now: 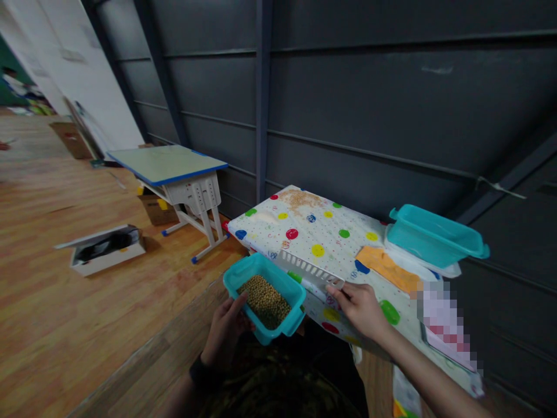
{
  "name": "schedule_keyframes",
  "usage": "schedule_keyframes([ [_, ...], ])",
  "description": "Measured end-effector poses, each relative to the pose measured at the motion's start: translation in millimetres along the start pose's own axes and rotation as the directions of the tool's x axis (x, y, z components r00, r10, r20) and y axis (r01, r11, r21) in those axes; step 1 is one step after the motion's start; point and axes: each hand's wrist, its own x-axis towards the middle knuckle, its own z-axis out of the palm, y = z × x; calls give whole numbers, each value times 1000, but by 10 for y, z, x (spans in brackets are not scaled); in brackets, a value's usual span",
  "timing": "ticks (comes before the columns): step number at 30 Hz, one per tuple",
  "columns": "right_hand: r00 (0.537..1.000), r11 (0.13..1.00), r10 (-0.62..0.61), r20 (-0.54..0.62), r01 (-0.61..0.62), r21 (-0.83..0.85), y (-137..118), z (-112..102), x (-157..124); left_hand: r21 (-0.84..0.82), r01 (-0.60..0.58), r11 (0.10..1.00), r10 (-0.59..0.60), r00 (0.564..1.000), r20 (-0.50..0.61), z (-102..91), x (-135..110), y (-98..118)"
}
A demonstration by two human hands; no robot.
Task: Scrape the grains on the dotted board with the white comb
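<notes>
My left hand grips the near left side of a teal plastic container, its thumb over the rim. Round yellowish beans, like soybeans, cover part of the container's bottom. The container is held just off the front edge of the table. Pinched between the fingers and thumb of my right hand is the near end of a long white slotted plastic strip. The strip extends left over the tabletop, close behind the container; whether it touches the cloth I cannot tell.
A dotted cloth covers the table. Brownish grains lie scattered at its far end. At the right are a second teal container, an orange cloth and a blurred-out flat item. A desk and an open white box stand left.
</notes>
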Motion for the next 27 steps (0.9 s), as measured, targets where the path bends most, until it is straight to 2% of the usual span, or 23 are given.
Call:
schedule_keyframes([
  [4, 996, 996, 82, -20, -82, -25, 119, 3, 194, 20, 7, 1000, -7, 1000, -6, -21, 26, -3],
  [8, 979, 953, 193, -64, -202, -225, 218, 55, 528, 27, 3, 1000, -3, 1000, -1, -27, 44, 17],
  [11, 982, 916, 182, -55, -189, -355, 217, 113, 641, 17, -31, 999, 30, 999, 31, -23, 51, 35],
  [14, 993, 925, 114, -25, -116, -363, 176, 150, 535, 22, -42, 999, 42, 999, 7, -16, 55, 46],
  [21, 995, 976, -79, -65, 64, -208, -3, 136, 2, 14, -25, 1000, 24, 1000, 11, 61, -27, 163],
  [24, 984, 979, -121, -130, 97, -178, -68, 121, -100, 9, -18, 1000, 18, 999, 48, 78, -52, 200],
  [27, 978, 976, -126, -168, 92, -195, -87, 113, -121, 1, -21, 1000, 21, 999, 41, 75, -49, 198],
])
